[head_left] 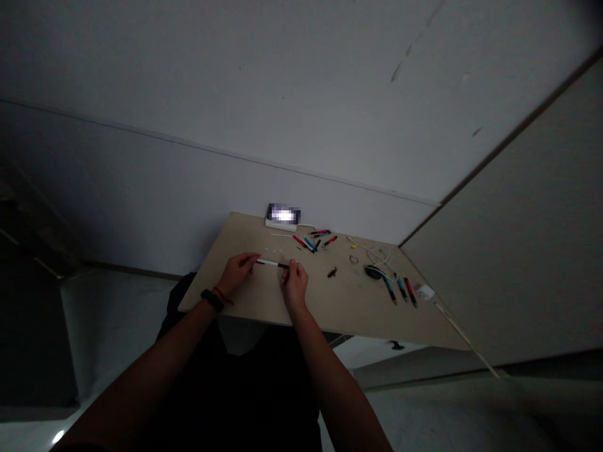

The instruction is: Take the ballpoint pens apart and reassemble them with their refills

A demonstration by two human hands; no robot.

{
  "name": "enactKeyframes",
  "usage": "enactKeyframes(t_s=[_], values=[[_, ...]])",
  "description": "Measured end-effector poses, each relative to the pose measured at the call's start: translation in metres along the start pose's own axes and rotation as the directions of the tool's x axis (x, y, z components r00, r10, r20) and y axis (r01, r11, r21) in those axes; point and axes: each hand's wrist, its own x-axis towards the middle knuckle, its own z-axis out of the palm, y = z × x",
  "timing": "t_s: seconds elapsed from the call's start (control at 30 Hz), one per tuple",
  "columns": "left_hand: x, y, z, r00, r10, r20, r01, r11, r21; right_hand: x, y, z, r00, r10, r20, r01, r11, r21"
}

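Note:
Between my two hands a white pen with a black grip is held level over the near half of the table. My left hand pinches its white end at the left. The fingers of my right hand are closed on the dark end. Behind the pen lie a few small pale parts, too small to name. Farther back and to the right is a loose pile of red, blue and black pens and pen parts. A small heap of black bits rests right of my right hand.
A lit screen on a white base stands at the table's back edge against the wall. A coiled white cable, a black mouse and several pens lie on the right side of the table. A partition closes off the right.

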Motion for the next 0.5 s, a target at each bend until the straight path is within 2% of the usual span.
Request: enactKeyframes(t_s=[0.1, 0.23, 0.4, 0.5], values=[[-0.0003, -0.0009, 0.0001, 1.0, 0.002, 0.013, -0.001, 0.999, -0.04, -0.0017, -0.002, 0.002, 0.996, 0.033, -0.087, -0.023, 0.994, 0.111], [-0.0025, 0.0013, 0.0002, 0.998, -0.01, 0.069, 0.018, 0.993, -0.12, -0.0024, -0.0014, 0.0025, 0.993, 0.072, -0.092, -0.054, 0.982, 0.181], [-0.0042, 0.0045, 0.001, 0.997, -0.06, 0.04, 0.065, 0.987, -0.147, -0.0016, -0.0005, 0.0027, 0.994, 0.058, -0.089, -0.04, 0.981, 0.187], [-0.0033, 0.0042, 0.0029, 0.994, -0.083, 0.066, 0.091, 0.985, -0.143, -0.0017, -0.0021, 0.0033, 0.996, 0.043, -0.083, -0.027, 0.982, 0.187]])
